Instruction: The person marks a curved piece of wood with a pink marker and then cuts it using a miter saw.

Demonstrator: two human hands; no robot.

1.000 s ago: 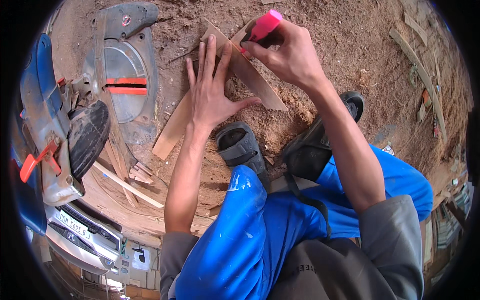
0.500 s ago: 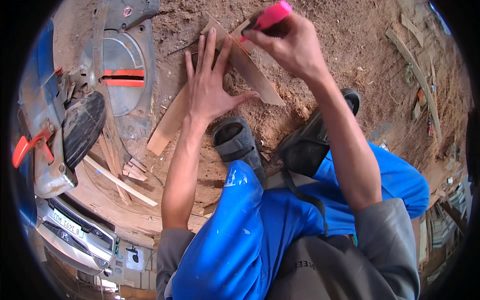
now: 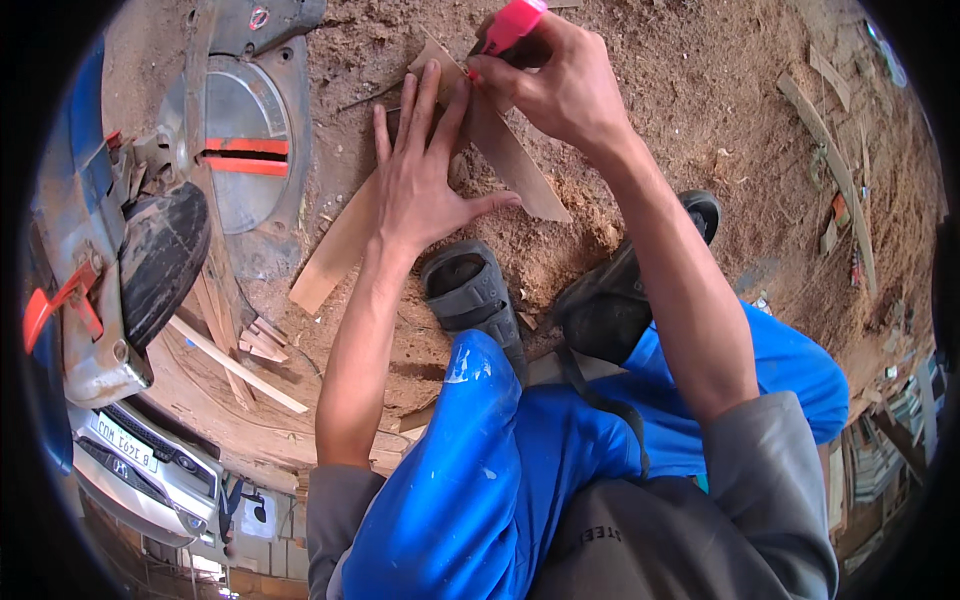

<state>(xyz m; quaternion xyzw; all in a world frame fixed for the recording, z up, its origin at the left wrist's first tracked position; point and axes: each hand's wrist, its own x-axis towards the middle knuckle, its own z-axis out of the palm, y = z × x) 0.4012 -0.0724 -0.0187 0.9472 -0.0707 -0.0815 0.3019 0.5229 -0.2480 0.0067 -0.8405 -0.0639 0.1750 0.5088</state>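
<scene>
A pink marker (image 3: pixel 514 26) with a dark grip is pinched in my right hand (image 3: pixel 572 95), its tip down at the far part of a thin wooden piece (image 3: pixel 520 168). That piece has slanted ends and lies diagonally over a longer wooden strip (image 3: pixel 335 250), the two crossing on the ground. My left hand (image 3: pixel 415 175) lies flat with its fingers spread over the crossing and the thumb stretched to the right; it holds nothing in its grasp. Part of the wood is hidden under my left fingers, and my right fingers cover part of the marker.
A miter saw base (image 3: pixel 248 215) with an orange slot stands at left, beside a dark wheel-like part (image 3: pixel 168 260) and orange lever (image 3: pixel 55 305). Thin offcuts (image 3: pixel 240 365) lie below it. My sandal (image 3: pixel 468 285) rests near the wood. Curved strips (image 3: pixel 835 165) lie at right on sawdust.
My right hand has moved slightly left and farther away with the marker, closer to my left fingertips. My left hand stays spread on the wood.
</scene>
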